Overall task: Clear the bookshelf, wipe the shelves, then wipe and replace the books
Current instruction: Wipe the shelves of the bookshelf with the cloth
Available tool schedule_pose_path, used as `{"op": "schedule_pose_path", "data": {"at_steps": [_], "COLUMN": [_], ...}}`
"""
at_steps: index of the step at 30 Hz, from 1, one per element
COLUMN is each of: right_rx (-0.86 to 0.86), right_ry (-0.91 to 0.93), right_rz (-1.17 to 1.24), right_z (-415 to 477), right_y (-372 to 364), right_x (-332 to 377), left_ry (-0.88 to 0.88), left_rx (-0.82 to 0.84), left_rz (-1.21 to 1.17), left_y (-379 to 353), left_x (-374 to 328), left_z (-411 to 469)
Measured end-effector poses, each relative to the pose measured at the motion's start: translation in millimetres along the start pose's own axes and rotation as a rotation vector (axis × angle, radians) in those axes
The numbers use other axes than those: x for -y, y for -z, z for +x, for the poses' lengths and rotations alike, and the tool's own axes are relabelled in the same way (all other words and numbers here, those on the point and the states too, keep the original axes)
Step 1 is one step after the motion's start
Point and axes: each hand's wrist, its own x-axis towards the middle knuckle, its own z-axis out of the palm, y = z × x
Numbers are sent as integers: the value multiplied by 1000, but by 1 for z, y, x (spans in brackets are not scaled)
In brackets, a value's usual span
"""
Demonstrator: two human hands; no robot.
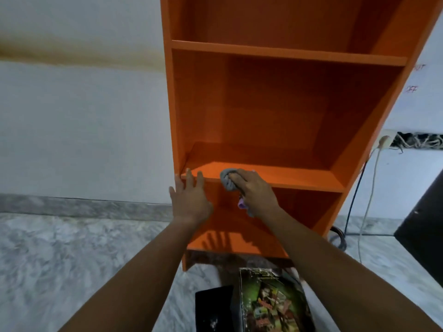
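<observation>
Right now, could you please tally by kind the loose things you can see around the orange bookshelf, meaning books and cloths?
Books on the floor: 2, a green-covered book and a black book beside it.
Cloths: 1, a grey cloth held by the right hand against the shelf.
Books on the shelves in view: 0.
Total: 3.

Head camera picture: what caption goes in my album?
Right hand wipes empty orange bookshelf with grey cloth.

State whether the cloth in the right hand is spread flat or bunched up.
Bunched up. The grey cloth sits as a crumpled wad under the right hand, on the shelf's front edge.
</observation>
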Motion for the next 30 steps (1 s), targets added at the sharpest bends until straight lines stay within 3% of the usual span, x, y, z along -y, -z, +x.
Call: {"op": "schedule_pose_path", "data": {"at_steps": [5,10,14,17,19,22,25,30], "right_rx": [-20,-32,-108,-320,-368,-352,-225,-16], "right_ry": [-205,-389,-581,-706,-829,-954,-1043,-1012], "right_rz": [10,10,23,192,317,452,457,343], "right_z": [-41,-76,-97,-124,-141,-152,-150,-147], "right_y": [34,70,85,71,48,12,-19,-83], "right_x": [-56,-104,-125,-115,-107,-106,-116,-150], "left_ry": [-217,-267,-301,-372,-410,-416,-392,-297], "left_rx": [155,298,305,248,212,245,312,423], "left_rz": [83,132,122,102,95,75,70,11], "left_y": [-8,-14,-20,-30,-42,-67,-106,-187], "left_x": [-49,-89,-110,-122,-131,-140,-141,-118], "left_z": [-14,-18,-19,-18,-18,-18,-9,20]}}
